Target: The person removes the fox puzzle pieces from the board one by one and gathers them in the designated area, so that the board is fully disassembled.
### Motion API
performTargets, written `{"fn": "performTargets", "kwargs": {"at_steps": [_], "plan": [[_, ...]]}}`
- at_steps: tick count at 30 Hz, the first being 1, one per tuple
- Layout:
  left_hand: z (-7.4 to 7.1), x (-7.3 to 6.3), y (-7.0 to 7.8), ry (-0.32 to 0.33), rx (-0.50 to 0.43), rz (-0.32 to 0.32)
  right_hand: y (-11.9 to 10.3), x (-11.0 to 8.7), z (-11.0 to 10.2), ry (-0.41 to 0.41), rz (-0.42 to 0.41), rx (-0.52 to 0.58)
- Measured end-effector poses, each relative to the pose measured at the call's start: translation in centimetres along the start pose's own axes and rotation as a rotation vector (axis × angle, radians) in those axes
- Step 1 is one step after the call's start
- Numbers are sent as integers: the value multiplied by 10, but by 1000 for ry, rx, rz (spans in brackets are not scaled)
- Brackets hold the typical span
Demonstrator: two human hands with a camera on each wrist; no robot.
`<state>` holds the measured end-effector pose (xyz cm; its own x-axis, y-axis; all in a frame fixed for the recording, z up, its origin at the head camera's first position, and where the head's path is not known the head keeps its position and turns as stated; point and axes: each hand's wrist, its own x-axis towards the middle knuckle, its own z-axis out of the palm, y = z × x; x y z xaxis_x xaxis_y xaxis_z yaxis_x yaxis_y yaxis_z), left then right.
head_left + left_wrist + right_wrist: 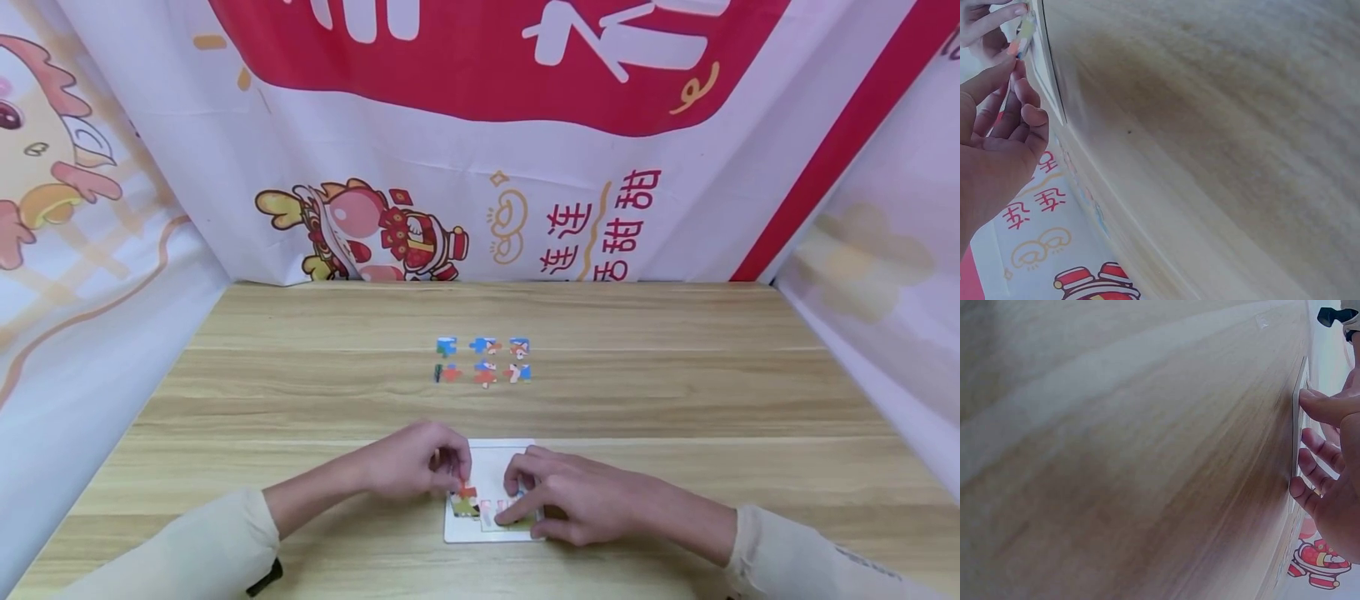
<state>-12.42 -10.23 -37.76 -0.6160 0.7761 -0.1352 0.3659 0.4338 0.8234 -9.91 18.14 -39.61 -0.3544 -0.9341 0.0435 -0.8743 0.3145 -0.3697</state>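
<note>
On a thin white puzzle board [489,457], my left hand [417,457] pinches a small jigsaw piece with orange and green print [465,505] between thumb and index finger. In the left wrist view, this piece [1023,39] stands out from the fingertips of my left hand [1007,122]. Over the right side of the board rests my right hand [585,497], its index finger extended onto pale pink and green puzzle pieces [487,517] along the lower part. They are partly hidden under that hand. In the right wrist view, the fingertips of my right hand [1335,462] meet the board's edge [1296,419].
Beyond the board, several loose jigsaw pieces [486,373] lie in two rows, blue and orange in print. The wood-grain table [300,358] is bounded at the back and sides by printed cloth [450,150].
</note>
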Motion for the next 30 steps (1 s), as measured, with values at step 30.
{"fn": "performTargets", "kwargs": {"at_steps": [30], "plan": [[-24, 6, -17, 221, -92, -18, 0, 0, 0, 9, -21, -18]]}}
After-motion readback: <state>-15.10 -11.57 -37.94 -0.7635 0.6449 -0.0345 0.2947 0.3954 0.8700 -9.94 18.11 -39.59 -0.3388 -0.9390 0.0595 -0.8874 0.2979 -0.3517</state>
